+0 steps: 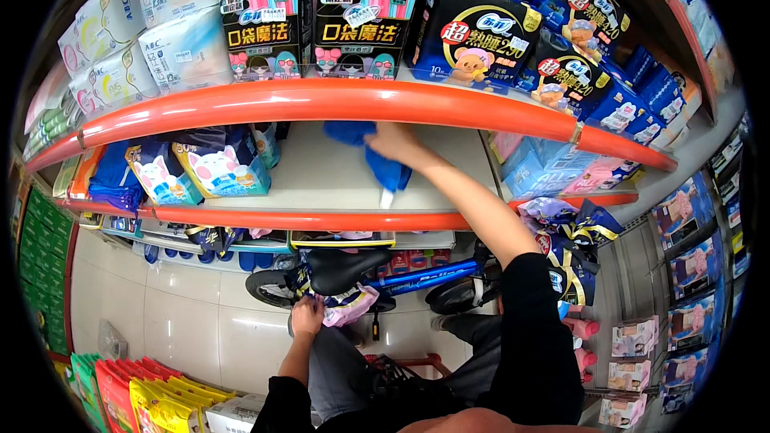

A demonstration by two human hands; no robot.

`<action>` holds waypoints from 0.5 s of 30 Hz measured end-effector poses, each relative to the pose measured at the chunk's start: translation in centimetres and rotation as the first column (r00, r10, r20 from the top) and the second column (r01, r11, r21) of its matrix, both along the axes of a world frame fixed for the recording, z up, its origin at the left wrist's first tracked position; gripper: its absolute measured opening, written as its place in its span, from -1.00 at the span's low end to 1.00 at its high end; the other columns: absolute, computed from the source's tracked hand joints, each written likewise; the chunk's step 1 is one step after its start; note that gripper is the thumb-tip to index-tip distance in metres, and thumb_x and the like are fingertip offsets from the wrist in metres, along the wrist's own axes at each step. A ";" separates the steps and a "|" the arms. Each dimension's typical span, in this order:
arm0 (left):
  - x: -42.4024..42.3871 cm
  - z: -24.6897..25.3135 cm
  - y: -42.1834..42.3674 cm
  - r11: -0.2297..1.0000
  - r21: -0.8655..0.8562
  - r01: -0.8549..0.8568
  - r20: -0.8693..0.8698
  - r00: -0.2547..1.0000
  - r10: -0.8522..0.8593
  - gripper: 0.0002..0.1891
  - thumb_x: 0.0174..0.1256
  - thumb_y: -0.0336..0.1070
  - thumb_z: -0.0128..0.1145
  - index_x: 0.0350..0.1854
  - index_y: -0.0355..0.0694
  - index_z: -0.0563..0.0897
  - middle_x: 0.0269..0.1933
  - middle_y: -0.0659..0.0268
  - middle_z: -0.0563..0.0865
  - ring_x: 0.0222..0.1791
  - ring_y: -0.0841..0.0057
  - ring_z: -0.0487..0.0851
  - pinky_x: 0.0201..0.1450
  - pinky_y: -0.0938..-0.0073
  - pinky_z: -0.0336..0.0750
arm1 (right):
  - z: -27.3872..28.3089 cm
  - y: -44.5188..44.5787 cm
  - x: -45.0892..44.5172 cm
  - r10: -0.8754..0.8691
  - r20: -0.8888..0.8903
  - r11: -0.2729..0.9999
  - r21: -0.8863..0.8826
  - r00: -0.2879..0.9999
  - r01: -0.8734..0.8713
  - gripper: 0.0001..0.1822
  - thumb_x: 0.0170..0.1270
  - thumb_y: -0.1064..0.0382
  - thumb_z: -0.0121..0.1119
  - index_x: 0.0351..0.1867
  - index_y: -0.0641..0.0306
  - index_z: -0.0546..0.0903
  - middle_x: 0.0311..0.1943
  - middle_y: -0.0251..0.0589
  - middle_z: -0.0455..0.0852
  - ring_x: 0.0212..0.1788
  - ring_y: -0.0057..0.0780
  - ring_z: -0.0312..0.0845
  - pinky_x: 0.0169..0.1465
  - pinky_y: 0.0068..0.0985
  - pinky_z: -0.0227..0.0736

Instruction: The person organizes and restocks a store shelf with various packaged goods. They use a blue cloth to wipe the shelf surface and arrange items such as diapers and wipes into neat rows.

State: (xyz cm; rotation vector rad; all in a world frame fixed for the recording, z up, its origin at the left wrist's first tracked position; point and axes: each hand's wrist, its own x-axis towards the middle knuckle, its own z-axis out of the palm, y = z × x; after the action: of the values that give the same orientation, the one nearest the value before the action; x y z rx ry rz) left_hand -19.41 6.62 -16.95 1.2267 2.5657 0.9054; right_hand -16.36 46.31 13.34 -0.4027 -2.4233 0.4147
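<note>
My right hand (392, 142) reaches into the lower shelf and grips a blue cloth (390, 173), blurred by motion. The cloth lies against the pale shelf board (313, 174), and a small white piece shows at its lower end. Part of the hand is close under the orange rail. Lower down, my left hand (308, 314) has its fingers curled at the edge of a pink and navy plastic package (352, 307). This package sits by my knee, just below the black saddle (343, 270) of a blue bicycle (421, 276).
An orange shelf rail (337, 99) crosses above my right hand, and a lower rail (313, 219) runs below. Cat-print packs (219, 168) stand left on the shelf. Boxed sanitary pads (361, 30) fill the shelf above. Navy and gold bags (571, 264) hang beside my right arm.
</note>
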 end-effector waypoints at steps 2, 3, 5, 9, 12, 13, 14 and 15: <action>0.1 0.3 -0.1 1.000 0.004 -0.007 0.005 1.000 0.007 -0.64 0.28 -0.15 0.18 -0.60 -0.33 0.65 -0.43 0.01 0.66 -0.38 0.01 0.64 -0.24 0.08 0.52 | 1.2 -4.6 0.8 0.298 0.237 0.954 -0.045 0.925 -0.296 -0.45 -0.04 0.32 0.22 0.12 0.14 0.61 0.26 -0.03 0.49 0.32 -0.07 0.35 0.38 -0.23 0.24; 0.0 0.5 0.1 1.000 0.009 -0.006 0.004 1.000 0.006 -0.64 0.28 -0.15 0.18 -0.60 -0.34 0.65 -0.43 0.01 0.66 -0.38 0.01 0.64 -0.24 0.08 0.52 | -0.1 -5.7 0.2 0.344 0.420 0.927 -0.008 0.840 -0.376 -0.49 0.02 0.27 0.21 0.12 0.01 0.63 0.32 -0.14 0.42 0.39 -0.22 0.22 0.45 -0.02 0.01; -0.4 -0.1 -0.4 1.000 0.009 0.005 0.000 1.000 -0.005 -0.63 0.28 -0.14 0.17 -0.60 -0.35 0.65 -0.42 0.00 0.67 -0.38 0.01 0.65 -0.23 0.08 0.52 | -1.4 -7.3 -0.7 0.363 0.385 0.892 0.118 0.849 -0.435 -0.51 0.06 0.18 0.20 0.13 -0.07 0.63 0.32 -0.21 0.43 0.42 -0.24 0.17 0.45 0.12 -0.10; 0.0 0.7 -0.6 0.999 -0.036 -0.027 0.013 1.000 0.028 -0.63 0.28 -0.11 0.17 -0.57 -0.33 0.66 -0.39 -0.01 0.67 -0.34 0.01 0.65 -0.20 0.07 0.52 | -1.8 0.0 -3.2 0.019 0.345 0.993 0.101 0.938 -0.058 -0.61 0.15 0.12 0.17 0.01 0.15 0.65 0.15 -0.04 0.57 0.26 -0.11 0.42 0.31 -0.12 0.27; 0.0 0.7 0.4 0.997 -0.076 0.024 -0.007 1.000 -0.024 -0.63 0.28 -0.09 0.16 -0.53 -0.33 0.67 -0.36 0.00 0.69 -0.30 0.01 0.65 -0.17 0.08 0.52 | -5.9 13.0 -0.2 -0.108 -0.203 0.989 -0.120 0.973 0.085 -0.67 0.36 0.06 0.11 -0.01 0.20 0.61 -0.01 -0.07 0.68 0.09 -0.19 0.55 0.22 -0.24 0.38; 0.1 0.8 0.9 0.997 -0.066 0.029 0.001 1.000 -0.029 -0.62 0.29 -0.08 0.16 -0.54 -0.33 0.66 -0.36 0.00 0.69 -0.30 0.01 0.65 -0.17 0.08 0.52 | -6.7 15.7 0.8 -0.076 -0.274 0.988 -0.151 0.959 0.035 -0.66 0.39 0.03 0.10 0.01 0.19 0.61 -0.03 -0.07 0.69 0.08 -0.22 0.56 0.21 -0.25 0.38; 0.0 0.6 0.5 0.997 -0.073 0.009 0.008 1.000 -0.009 -0.62 0.29 -0.08 0.16 -0.54 -0.33 0.66 -0.36 0.01 0.69 -0.30 0.01 0.65 -0.16 0.07 0.52 | -6.5 14.8 -0.6 -0.011 -0.291 0.984 -0.171 0.957 -0.041 -0.65 0.39 0.00 0.09 0.02 0.17 0.61 -0.01 -0.08 0.68 0.09 -0.23 0.55 0.21 -0.26 0.39; -0.3 0.6 -0.1 0.997 -0.069 -0.016 0.005 1.000 0.016 -0.61 0.29 -0.08 0.15 -0.55 -0.33 0.65 -0.37 0.01 0.69 -0.30 0.01 0.65 -0.16 0.07 0.52 | -5.8 12.7 -1.7 0.056 -0.312 0.973 -0.195 0.948 -0.122 -0.63 0.40 -0.03 0.08 0.03 0.15 0.61 0.01 -0.09 0.67 0.10 -0.24 0.55 0.21 -0.27 0.39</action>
State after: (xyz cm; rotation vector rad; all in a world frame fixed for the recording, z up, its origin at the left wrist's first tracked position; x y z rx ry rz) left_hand -19.68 6.53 -16.39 1.1845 2.5832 0.8150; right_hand -18.08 59.05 7.50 -0.2948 -2.1075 0.7258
